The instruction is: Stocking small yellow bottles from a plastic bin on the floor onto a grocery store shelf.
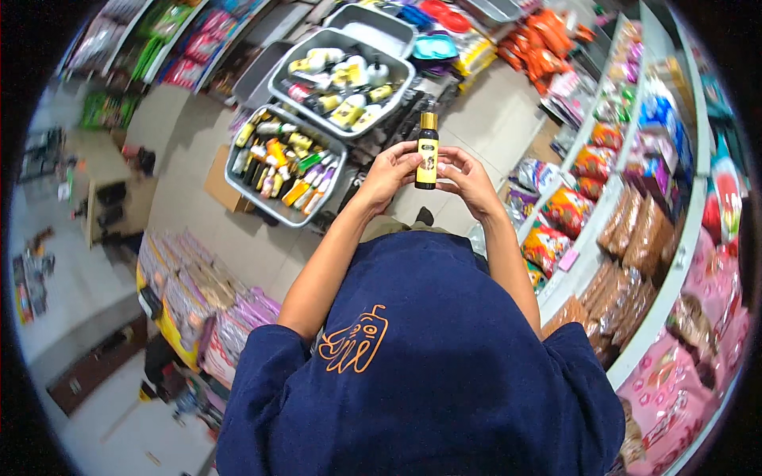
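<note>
A small dark bottle (pixel 427 156) with a gold cap and a yellow label stands upright between my two hands. My left hand (pixel 393 174) grips it from the left side, thumb on the label's edge. From the right side, the fingers and thumb of my right hand (pixel 466 177) touch it too. Beyond my left forearm is a grey plastic tub (pixel 286 219) packed with small bottles and tubes in yellow, orange, green and purple. Behind that one, a second grey tub (pixel 406 95) contains white pump bottles and others with yellow labels.
Shelves with colourful bags (pixel 570 208) and packs of brown pellets (pixel 646 235) curve along the right. A cardboard box (pixel 221 181) sits on the tiled floor beside the nearer tub. Plastic-wrapped packs (pixel 199 291) are stacked at lower left. Orange packages (pixel 542 44) lie at the back.
</note>
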`<state>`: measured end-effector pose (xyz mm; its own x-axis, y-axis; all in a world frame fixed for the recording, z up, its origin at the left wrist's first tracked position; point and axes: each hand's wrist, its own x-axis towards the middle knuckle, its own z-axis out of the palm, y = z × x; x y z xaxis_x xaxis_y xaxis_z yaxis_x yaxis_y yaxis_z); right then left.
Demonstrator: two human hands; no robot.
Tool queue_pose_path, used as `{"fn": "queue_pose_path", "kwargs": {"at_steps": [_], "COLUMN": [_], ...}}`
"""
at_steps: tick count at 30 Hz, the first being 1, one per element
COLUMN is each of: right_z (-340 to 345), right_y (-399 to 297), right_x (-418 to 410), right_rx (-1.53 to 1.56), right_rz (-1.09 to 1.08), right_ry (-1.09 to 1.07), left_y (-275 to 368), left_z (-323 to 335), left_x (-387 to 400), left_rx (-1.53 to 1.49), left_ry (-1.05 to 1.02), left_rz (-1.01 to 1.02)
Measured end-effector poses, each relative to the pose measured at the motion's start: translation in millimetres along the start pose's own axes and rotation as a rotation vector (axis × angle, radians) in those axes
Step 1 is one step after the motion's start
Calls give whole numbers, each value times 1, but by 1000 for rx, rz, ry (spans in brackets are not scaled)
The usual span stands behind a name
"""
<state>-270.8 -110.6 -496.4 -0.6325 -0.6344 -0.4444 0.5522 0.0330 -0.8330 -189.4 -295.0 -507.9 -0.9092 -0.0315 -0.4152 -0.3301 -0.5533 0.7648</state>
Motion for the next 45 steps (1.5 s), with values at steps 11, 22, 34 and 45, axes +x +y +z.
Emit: {"fn": "queue_pose_path", "kwargs": {"at_steps": [11,22,34,45], "right_z": [-71,-50,19,116], "right_y": [3,10,54,113], "right_x": [-62,-81,-197,-285], "right_rx": [151,293,498,504], "right_rz": [-116,-194,-543,-506], "right_ry": [317,593,1107,1472], "left_y": [-6,11,-23,-61], "left_z": [88,104,194,209], "left_x": [55,89,49,-63], "left_rx": [244,343,491,649], "left_ry": [-275,-554,-1124,-1399], "left_rz": [-172,-338,-630,-725]}}
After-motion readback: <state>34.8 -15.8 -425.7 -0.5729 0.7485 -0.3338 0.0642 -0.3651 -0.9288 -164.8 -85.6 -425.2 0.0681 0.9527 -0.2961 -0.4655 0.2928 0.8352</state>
